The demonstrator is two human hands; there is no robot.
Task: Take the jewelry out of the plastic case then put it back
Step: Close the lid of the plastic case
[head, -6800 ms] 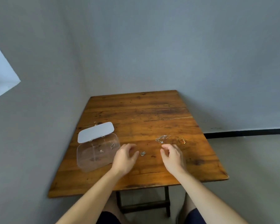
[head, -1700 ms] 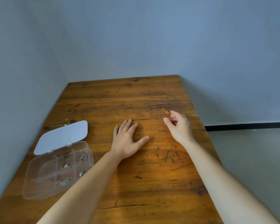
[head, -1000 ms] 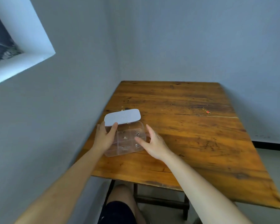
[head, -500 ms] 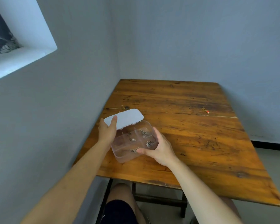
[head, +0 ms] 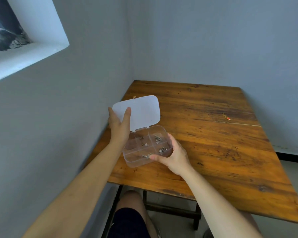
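Note:
A clear plastic case (head: pixel 136 160) with several compartments is held above the table's near left part. Small silver jewelry pieces (head: pixel 158 138) lie in its compartments. Its white lid (head: pixel 143 110) stands open and tilted up behind it. My left hand (head: pixel 119 126) grips the lid's left edge, thumb on its inner face. My right hand (head: pixel 174 156) holds the case's right front corner. A small gold and red jewelry piece (head: pixel 227 117) lies alone on the wooden table (head: pixel 213 152) far to the right.
Grey walls close in on the table's left and back sides. A window recess (head: pixel 24 40) is high on the left wall. A tiny gold bead (head: pixel 134 97) sits near the table's left edge behind the lid. My knees show below the table's front edge.
The case has been lifted off the table and drawn nearer to me. The lid now stands steeper. My left hand stays on the lid, my right hand on the case's right side.

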